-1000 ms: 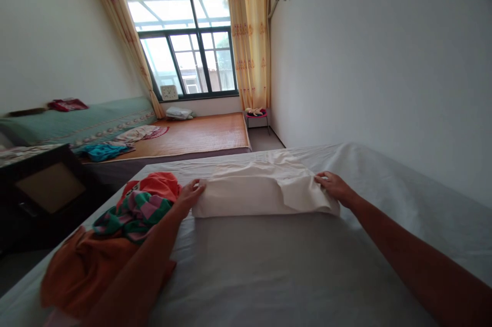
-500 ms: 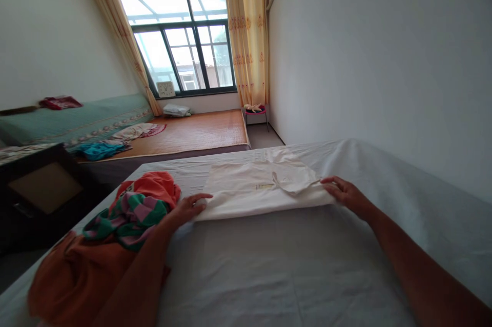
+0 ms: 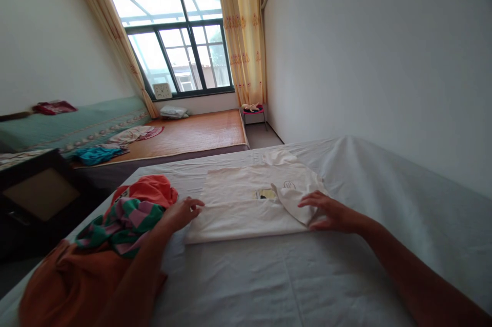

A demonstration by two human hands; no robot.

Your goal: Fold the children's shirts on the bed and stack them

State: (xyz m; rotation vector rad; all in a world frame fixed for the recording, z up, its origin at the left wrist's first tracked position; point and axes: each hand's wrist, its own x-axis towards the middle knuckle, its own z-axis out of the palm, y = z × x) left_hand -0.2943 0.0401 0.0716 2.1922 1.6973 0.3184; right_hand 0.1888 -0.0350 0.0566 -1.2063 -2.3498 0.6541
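A cream-white T-shirt (image 3: 238, 214) lies flat on a pale sheet, its near side folded over in a long strip. A small printed picture and round lettering show on its front. The sleeve (image 3: 294, 204) is turned over at the strip's right end. My left hand (image 3: 184, 213) is at the shirt's left edge, fingers slightly apart, with no cloth visibly gripped. Spread and curved, the fingers of my right hand (image 3: 326, 211) rest at the sleeve and the right end of the fold.
Crumpled clothes lie left: a red-orange garment (image 3: 157, 188), a green-and-pink one (image 3: 123, 224) and a brown-orange one (image 3: 73, 281). The pale sheet (image 3: 246, 286) spreads around the shirt. Beyond are a dark cabinet (image 3: 34, 193), a mat-covered bed (image 3: 200, 129) and a small stool (image 3: 253, 110).
The folded strip now reaches nearer to me and lies flatter. Both hands have loosened from the shirt's edge; the right one has moved left and down over the sleeve. The view has shifted slightly.
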